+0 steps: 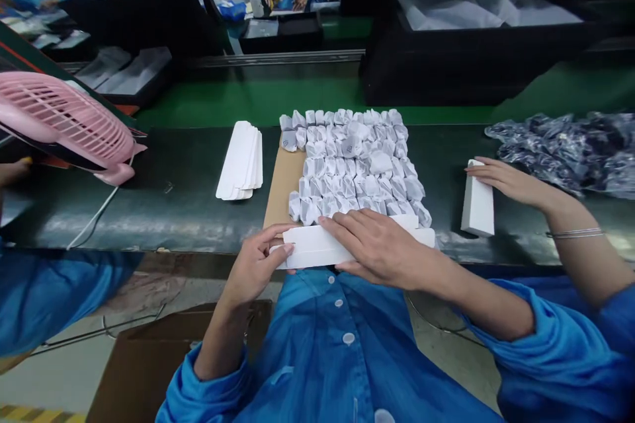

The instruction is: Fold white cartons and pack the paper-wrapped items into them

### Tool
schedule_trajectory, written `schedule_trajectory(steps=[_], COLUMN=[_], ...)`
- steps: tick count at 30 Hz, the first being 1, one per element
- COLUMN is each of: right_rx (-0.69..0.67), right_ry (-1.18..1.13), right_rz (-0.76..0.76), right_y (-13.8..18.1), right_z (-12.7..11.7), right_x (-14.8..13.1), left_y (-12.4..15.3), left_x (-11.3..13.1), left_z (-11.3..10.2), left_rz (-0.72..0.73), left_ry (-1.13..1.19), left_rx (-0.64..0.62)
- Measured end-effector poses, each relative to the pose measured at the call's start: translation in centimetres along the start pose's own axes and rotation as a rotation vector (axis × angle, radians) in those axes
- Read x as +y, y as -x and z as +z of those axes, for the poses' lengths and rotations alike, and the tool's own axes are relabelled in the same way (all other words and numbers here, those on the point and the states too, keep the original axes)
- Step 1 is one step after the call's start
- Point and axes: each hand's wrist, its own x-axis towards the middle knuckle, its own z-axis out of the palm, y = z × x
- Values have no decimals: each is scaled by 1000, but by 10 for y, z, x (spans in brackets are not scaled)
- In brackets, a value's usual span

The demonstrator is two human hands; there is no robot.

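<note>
A long white carton (315, 248) lies across the bench's near edge, in front of my body. My left hand (255, 261) grips its left end between thumb and fingers. Over its middle and right part lies my right hand (377, 248), fingers together on top and thumb at the near side. White flaps show at the carton's right end. Just beyond stand rows of small white paper-wrapped pieces (354, 165) on a brown cardboard sheet (282, 185). To the left is a stack of flat white cartons (241, 162).
A co-worker's hand (510, 182) rests on another white carton (477, 205) at right. Clear-bagged dark items (560, 145) lie beyond it. A pink fan (69, 122) stands at left, its cable hanging down. Large black bins (446, 59) line the back.
</note>
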Motion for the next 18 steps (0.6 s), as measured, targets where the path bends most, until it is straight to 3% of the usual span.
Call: schedule_trajectory(steps=[4,9,12,15,18], right_rx=[6,28,166,407,489], right_ry=[-49,105,169,252,241], right_rz=[-26,-18,139,429,426], right_y=[6,12,15,9,-2], right_z=[-3,3,4,12,24], right_x=[4,-7,-5,-11,-35], left_y=[-2,-9,0,16,22], left_x=[5,7,8,5,-1], left_z=[7,5,6,29,63], left_rz=[52,129,192,405,465], left_ry=[-122,-230,-88,65,14], left_rx=[38,168,228,365,358])
